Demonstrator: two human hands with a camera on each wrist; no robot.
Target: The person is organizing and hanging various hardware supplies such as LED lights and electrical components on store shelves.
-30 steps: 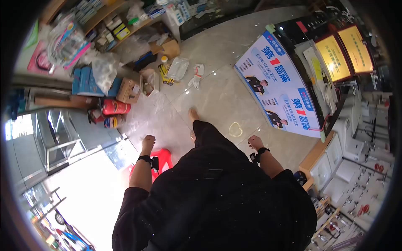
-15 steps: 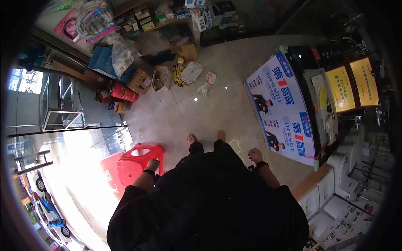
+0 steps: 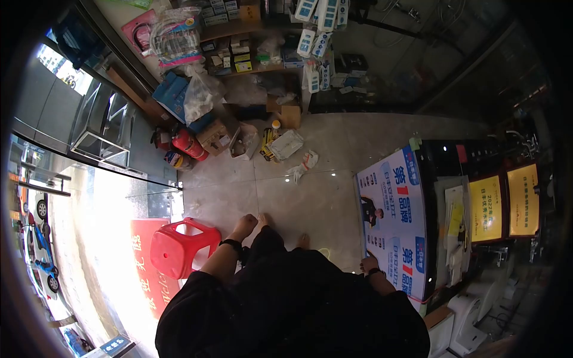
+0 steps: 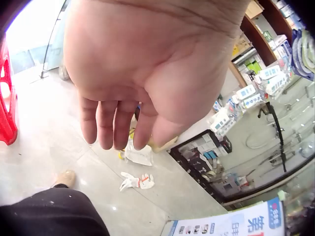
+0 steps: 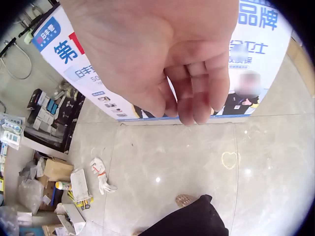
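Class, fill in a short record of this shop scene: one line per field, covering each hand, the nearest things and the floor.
Left hand: empty, fingers hanging relaxed
Right hand: empty, fingers loosely curled
Near left hand: red plastic stool, apart from it
Near right hand: blue and white advertising board
Floor: pale glossy tiles
On the floor: white work gloves, boxes and bags by the shelves
Stance: person standing

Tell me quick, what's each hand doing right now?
Left hand: open, fingers hanging loose, holding nothing.
Right hand: open, fingers loosely curled, holding nothing.
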